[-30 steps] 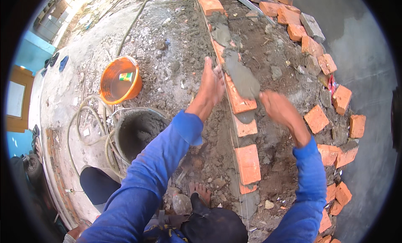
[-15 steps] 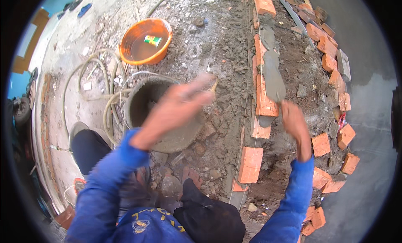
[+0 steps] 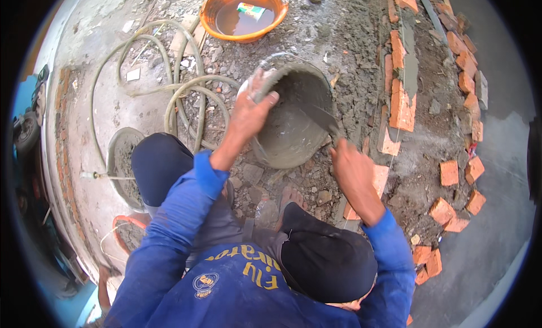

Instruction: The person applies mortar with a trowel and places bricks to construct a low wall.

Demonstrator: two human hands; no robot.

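My left hand (image 3: pixel 251 111) is closed over the left rim of a tilted mortar bucket (image 3: pixel 287 150), its thumb on the inner side. Grey wet mortar coats the bucket's inside. In my right hand (image 3: pixel 354 172) is the handle of a trowel; the trowel's blade (image 3: pixel 319 118) dips into the bucket from the right, near the far wall. To the right of the bucket runs a low row of orange bricks (image 3: pixel 402 109), with grey mortar (image 3: pixel 410 65) spread along its top and a thin string stretched beside it.
An orange basin (image 3: pixel 240 34) of murky water stands beyond the bucket. A coiled hose (image 3: pixel 169 89) lies to the left, near another mortar-smeared bucket (image 3: pixel 114 161) beside my knee. Loose bricks (image 3: pixel 449 173) line the right side, and rubble covers the ground around my feet.
My right hand has carried the trowel from the brick row leftward into the bucket. My left hand, raised and blurred before, now grips the bucket's rim. The bucket is tilted more toward me.
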